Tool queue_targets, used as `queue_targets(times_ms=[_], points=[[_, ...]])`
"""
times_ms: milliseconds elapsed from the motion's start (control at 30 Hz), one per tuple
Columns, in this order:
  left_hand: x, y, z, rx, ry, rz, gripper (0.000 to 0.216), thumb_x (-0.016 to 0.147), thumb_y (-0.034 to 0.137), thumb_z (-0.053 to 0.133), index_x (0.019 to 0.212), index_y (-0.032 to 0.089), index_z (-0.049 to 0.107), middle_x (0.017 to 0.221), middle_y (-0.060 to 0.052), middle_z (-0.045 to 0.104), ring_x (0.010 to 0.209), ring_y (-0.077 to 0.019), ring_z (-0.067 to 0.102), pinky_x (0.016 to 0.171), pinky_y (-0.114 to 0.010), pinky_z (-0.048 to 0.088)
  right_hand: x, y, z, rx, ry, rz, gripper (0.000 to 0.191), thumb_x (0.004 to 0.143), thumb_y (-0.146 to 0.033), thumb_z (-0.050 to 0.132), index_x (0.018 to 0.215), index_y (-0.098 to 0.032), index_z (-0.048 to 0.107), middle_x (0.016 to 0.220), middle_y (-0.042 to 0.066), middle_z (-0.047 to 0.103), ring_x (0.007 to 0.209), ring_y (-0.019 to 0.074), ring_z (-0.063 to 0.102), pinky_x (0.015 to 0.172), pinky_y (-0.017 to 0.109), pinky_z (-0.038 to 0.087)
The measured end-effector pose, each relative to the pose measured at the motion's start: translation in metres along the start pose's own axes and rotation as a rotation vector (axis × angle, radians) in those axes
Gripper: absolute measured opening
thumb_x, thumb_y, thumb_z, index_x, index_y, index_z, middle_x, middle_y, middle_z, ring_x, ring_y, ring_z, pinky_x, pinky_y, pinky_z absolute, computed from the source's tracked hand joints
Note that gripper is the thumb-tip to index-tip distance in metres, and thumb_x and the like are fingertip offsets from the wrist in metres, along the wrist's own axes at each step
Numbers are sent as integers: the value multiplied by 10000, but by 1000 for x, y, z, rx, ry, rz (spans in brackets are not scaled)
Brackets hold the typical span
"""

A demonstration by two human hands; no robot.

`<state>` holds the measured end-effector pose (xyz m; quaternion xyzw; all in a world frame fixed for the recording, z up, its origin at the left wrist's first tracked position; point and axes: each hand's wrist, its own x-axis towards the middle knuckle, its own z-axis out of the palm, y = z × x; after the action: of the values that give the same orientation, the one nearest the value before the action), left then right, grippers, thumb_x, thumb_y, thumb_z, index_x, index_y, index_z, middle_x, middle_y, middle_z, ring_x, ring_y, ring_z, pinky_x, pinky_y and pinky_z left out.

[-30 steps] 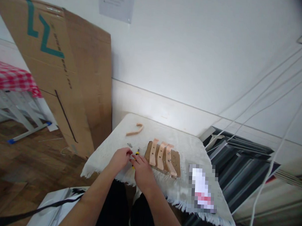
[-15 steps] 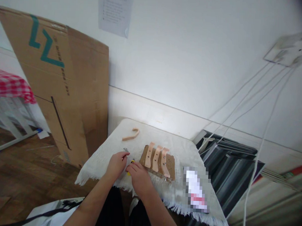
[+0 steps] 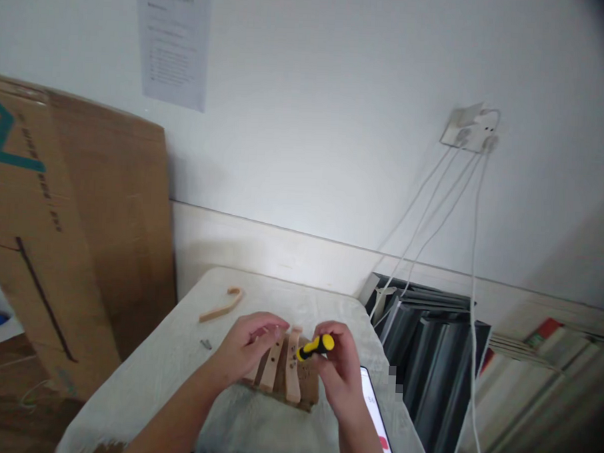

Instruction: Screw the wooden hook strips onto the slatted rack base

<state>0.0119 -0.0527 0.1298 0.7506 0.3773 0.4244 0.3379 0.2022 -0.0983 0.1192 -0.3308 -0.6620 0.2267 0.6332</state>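
- Wooden hooks (image 3: 292,373) are lying side by side on a brown board (image 3: 307,387) in front of you; three are sitting there, the leftmost mostly hiding under your left hand (image 3: 257,345).
- Your right hand (image 3: 336,368) is pinching a yellow-and-black screwdriver (image 3: 317,346) over the rightmost hook; you are aiming its far end at that piece, but whether it is touching cannot be told.
- Your left hand is hovering with thumb and fingers curling toward each other near the hooks; whether they are pinching anything, you are not showing clearly.
- Dark spots are marking the visible hooks on the board, so the placing seems to be well along there; how firmly anything is holding, you are leaving unclear.
- A loose hook (image 3: 222,310) is lying apart, off the board, and small metal pieces (image 3: 205,344) are resting nearer your left hand; these are looking unused.
- White cloth is covering the surface (image 3: 165,374), and a phone (image 3: 378,417) is lying beside your right forearm.
- Around you, a big cardboard box (image 3: 111,245) is standing at left, a printed sheet (image 3: 174,47) is hanging on the wall, cables (image 3: 474,261) are trailing from an outlet (image 3: 461,130), and dark panels (image 3: 421,352) are leaning at right.
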Motion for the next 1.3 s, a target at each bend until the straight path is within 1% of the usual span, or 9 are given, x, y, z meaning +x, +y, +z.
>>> queue_targets(times_ms=[100,233,333,433,533,667,800,1000,1300], points=[[36,6,13,-27,-190,40,343,799,341,605,1087,162,659,1061,-90,687,875,-174,639,730,-259,523,20,38,-7,-14,64,78,224,790,-176,580,996,-238,516,839,3,558,737,146,553,664,272,497],[73,-12,27,37,-339,76,269,742,241,633,996,163,678,975,-57,697,805,-162,630,699,-250,506,20,86,-1,-82,226,95,238,840,-252,587,1073,-215,554,949,51,632,818,166,607,743,316,528],[82,-27,30,89,-419,88,185,762,218,601,911,160,695,882,-39,696,762,-154,625,682,-232,481,9,109,2,-178,230,96,270,863,-274,570,1123,-201,576,996,77,668,868,186,642,784,338,540],[80,-36,28,104,-452,77,156,781,239,592,856,155,700,815,-28,689,745,-153,617,666,-221,458,-2,118,4,-236,196,93,282,873,-271,563,1146,-205,591,1033,84,689,907,192,665,806,330,547],[74,-43,28,58,-436,64,150,780,244,590,835,156,699,781,-17,681,723,-144,602,653,-212,448,-6,116,5,-276,174,66,290,869,-265,573,1153,-217,602,1060,80,695,946,198,669,837,331,546],[67,-53,35,-52,-340,23,130,753,207,588,817,150,686,757,-9,671,673,-125,582,615,-201,443,-6,113,4,-317,163,22,281,870,-252,570,1147,-220,607,1063,83,697,945,201,670,829,327,550],[61,-60,40,-89,-297,-17,183,792,280,563,808,142,683,658,-4,637,564,-110,547,550,-205,434,-3,116,2,-318,147,-17,294,884,-229,551,1175,-228,594,1049,78,695,920,189,666,806,318,551],[59,-65,46,0,-214,50,197,752,252,620,911,166,701,810,-30,692,659,-129,589,615,-224,470,-2,120,1,-294,126,-45,331,879,-202,554,1208,-233,579,1049,73,682,913,184,651,807,334,544],[59,-64,53,51,-182,122,105,794,179,600,861,156,678,813,-21,689,703,-131,596,655,-229,451,-3,118,1,-229,136,23,330,868,-205,582,1194,-259,582,1074,70,659,937,192,632,835,364,533]])
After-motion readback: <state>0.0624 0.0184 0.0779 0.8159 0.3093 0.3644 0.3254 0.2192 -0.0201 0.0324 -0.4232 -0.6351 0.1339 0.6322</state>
